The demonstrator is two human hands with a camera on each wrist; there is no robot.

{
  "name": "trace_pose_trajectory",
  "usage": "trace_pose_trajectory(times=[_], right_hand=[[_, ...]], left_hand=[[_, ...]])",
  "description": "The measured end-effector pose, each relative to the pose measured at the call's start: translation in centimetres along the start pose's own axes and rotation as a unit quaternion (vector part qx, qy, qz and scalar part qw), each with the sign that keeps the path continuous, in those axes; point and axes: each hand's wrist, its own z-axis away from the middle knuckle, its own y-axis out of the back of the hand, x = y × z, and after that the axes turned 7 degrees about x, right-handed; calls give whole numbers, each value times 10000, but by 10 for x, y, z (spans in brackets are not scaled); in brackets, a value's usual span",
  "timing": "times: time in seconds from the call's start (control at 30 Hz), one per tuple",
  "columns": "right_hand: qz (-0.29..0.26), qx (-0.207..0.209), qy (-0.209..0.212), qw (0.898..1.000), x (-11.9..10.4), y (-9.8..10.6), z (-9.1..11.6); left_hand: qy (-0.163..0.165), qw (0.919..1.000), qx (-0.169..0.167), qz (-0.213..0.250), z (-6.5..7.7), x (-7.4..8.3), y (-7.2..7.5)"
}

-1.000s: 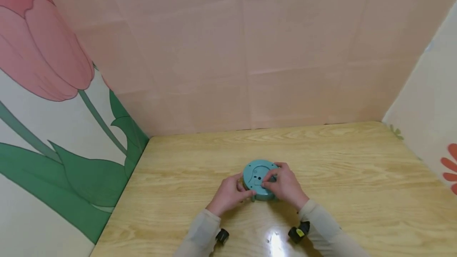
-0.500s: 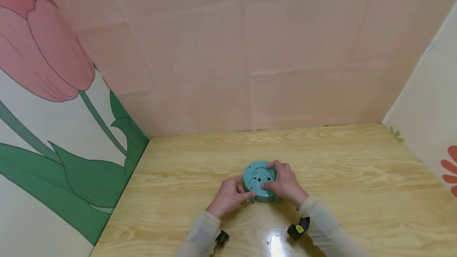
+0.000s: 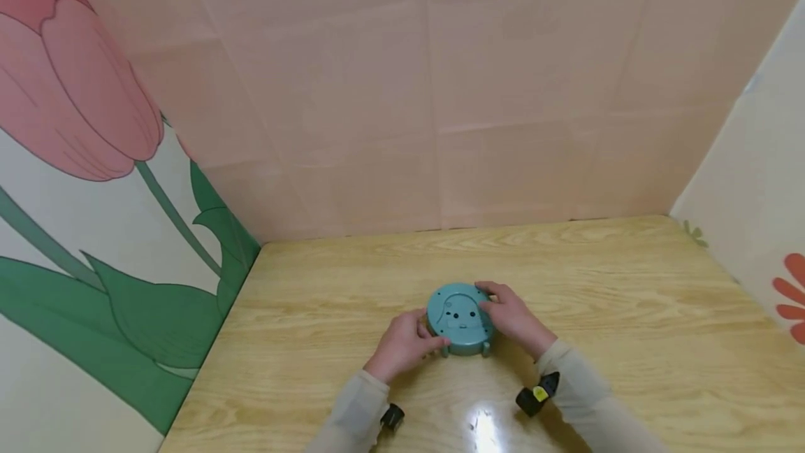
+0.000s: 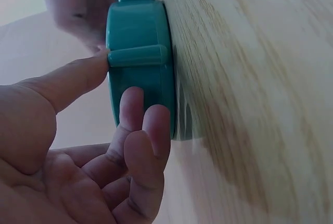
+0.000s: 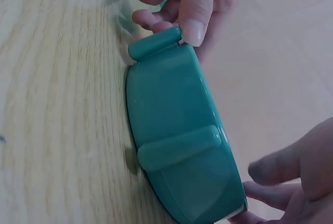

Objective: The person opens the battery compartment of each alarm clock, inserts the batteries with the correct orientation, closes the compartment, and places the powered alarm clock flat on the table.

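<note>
A round teal clock-like case [image 3: 462, 331] lies on the wooden table, its back upward, with small dark holes and a curved panel line. Two stubby feet stick out from its near side. My left hand [image 3: 402, 347] holds the left side: the thumb presses the rim beside a foot, and the other fingers curl by the side wall in the left wrist view. At the right edge is my right hand [image 3: 512, 317]. Its thumb [image 5: 276, 166] stands off the case in the right wrist view, while other fingers reach behind the rim, partly hidden.
The light wooden table [image 3: 314, 299] runs back to a pink-covered wall [image 3: 352, 124]. A wall painted with a tulip [image 3: 94, 103] borders the left side, and a pale wall with a red flower [image 3: 794, 299] the right. Small black cameras sit on both wrists.
My right thumb and fingers have spread and drawn off the middle of the case's back, rightward to its edge. The left hand and the case stay about where they were.
</note>
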Motion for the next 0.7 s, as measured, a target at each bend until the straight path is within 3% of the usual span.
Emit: trace_pose_trajectory(times=[0.1, 0.2, 0.4, 0.7], right_hand=[[110, -42, -18, 9999, -1, 0, 1], [582, 157, 155, 9981, -3, -6, 4], [1565, 734, 340, 9844, -6, -22, 9], [1695, 852, 72, 9818, -10, -28, 9]], left_hand=[[-13, 10000, -15, -26, 0, 0, 0], [-91, 9999, -9, -57, -1, -1, 1], [-176, 9998, 8, -132, -1, -1, 1], [-65, 9999, -45, -91, -1, -1, 0]])
